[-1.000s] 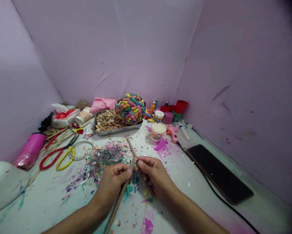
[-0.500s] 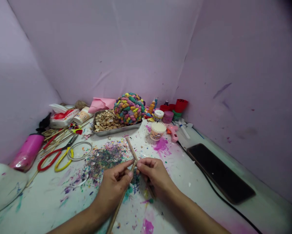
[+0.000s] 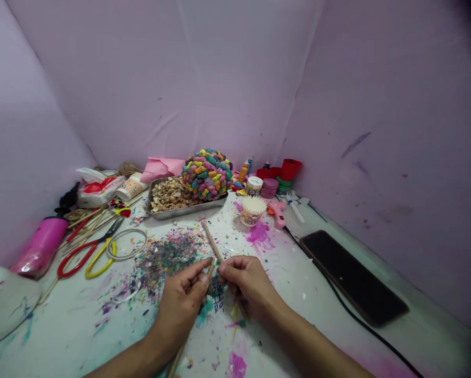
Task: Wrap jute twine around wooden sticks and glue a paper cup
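Note:
My left hand (image 3: 182, 299) pinches a long thin wooden stick (image 3: 211, 265) near its top end; the stick runs down under my wrist toward the near edge. My right hand (image 3: 245, 281) is closed on a second wooden stick (image 3: 212, 241) that points away toward a metal tray (image 3: 180, 211). The two sticks meet at my fingertips, above a paint-stained white table (image 3: 298, 283). A patch of coloured flakes (image 3: 167, 254) lies just left of the hands.
The tray holds shells and a multicoloured ball (image 3: 207, 175). Red and yellow scissors (image 3: 88, 253), a wire ring (image 3: 126, 243) and a pink bottle (image 3: 39, 248) lie left. Paint pots (image 3: 269, 186), a paper cup (image 3: 253, 210) and a pink glue gun (image 3: 278, 214) stand behind; a black tablet (image 3: 353, 278) lies right.
Both hands have sunk slightly toward the table while keeping hold of the sticks. The left thumb and forefinger have slid up along the stick toward the right hand's fingertips.

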`<move>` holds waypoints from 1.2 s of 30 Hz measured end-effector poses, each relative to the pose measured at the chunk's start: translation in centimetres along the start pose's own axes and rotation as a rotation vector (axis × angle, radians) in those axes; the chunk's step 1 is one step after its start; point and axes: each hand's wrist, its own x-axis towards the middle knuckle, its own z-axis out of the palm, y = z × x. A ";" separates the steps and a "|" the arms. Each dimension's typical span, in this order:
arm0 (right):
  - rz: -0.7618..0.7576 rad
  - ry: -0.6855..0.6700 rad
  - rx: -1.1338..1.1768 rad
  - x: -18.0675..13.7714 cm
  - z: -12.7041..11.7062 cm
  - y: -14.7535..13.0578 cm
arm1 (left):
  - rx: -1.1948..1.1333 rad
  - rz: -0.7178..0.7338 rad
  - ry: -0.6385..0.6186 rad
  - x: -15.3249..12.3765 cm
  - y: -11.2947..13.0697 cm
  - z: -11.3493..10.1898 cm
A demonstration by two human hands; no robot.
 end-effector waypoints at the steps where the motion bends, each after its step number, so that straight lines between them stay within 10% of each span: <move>1: -0.001 -0.003 -0.001 0.0 0.0 0.0 | -0.006 -0.004 -0.002 0.0 0.0 0.0; 36: -0.220 0.018 -0.138 0.2 0.1 0.1 | 0.096 0.114 -0.058 0.2 -0.7 -0.3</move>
